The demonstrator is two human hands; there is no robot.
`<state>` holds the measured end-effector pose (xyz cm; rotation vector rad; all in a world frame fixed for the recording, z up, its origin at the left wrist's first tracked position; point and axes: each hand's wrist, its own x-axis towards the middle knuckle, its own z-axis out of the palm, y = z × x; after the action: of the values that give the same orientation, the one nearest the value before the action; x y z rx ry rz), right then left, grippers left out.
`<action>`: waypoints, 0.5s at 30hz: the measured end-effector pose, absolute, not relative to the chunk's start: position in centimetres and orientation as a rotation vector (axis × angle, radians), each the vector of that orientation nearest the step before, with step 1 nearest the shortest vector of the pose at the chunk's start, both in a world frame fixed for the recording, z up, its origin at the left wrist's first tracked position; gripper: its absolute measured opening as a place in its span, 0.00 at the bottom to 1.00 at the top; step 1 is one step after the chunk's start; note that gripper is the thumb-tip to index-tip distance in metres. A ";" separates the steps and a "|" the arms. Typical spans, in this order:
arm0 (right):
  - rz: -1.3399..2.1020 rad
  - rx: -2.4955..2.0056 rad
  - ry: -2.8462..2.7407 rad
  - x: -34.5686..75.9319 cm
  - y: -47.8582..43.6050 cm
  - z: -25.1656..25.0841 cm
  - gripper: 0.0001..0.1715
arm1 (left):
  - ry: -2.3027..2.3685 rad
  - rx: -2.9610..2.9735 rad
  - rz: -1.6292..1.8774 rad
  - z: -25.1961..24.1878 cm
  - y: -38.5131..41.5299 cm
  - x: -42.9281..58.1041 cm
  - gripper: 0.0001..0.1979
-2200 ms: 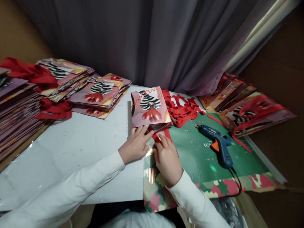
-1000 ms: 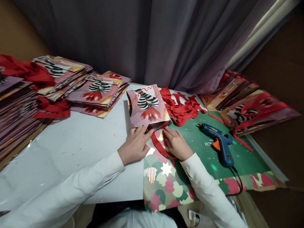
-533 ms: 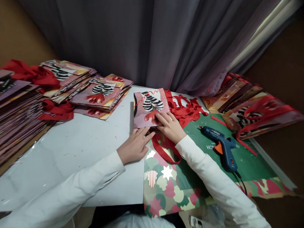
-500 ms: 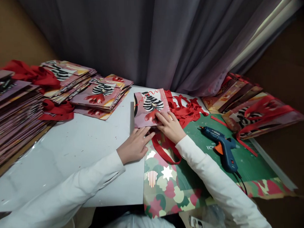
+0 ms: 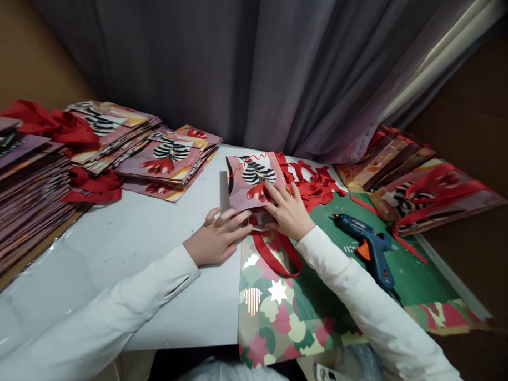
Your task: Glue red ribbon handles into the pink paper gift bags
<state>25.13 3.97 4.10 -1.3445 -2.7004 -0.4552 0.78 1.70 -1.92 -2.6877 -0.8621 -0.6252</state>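
Note:
A pink-purple printed paper bag [image 5: 257, 176] with a black-and-white striped motif and red flowers lies in front of me, its near edge lifted a little. My right hand [image 5: 291, 212] rests its fingers on the bag's upper face, with the thumb lower down by the near edge, gripping it. At the bag's near left corner is my left hand [image 5: 218, 236], palm down with its fingers spread; whether the fingertips touch the bag I cannot tell. A red ribbon loop [image 5: 277, 262] hangs from the near side of the bag onto the mat.
A blue glue gun [image 5: 366, 239] lies on the green mat [image 5: 324, 288] at right. Cut red ribbons [image 5: 320, 185] heap behind my right hand. Finished-looking bags [image 5: 441, 189] with ribbons lean far right. Stacks of flat bags [image 5: 29, 193] and more red ribbon [image 5: 47, 122] fill the left.
My left hand has slid slightly left and away from the bag's near edge. That edge now gapes more, showing the bag's lower layer. My right hand stays on the bag.

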 end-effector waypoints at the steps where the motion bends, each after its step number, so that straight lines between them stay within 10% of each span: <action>1: -0.448 -1.358 -2.708 25.1 3.9 4.2 0.32 | -0.876 -2.694 -0.638 -2.1 1.6 0.7 0.23; 15: -0.040 -1.108 -2.517 28.0 2.9 4.8 0.10 | -0.963 -3.038 -0.404 -0.9 2.1 0.4 0.32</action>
<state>27.99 2.87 4.76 -1.1078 -2.5170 -0.0396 0.44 2.14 -0.88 -3.0376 -0.9626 -0.4044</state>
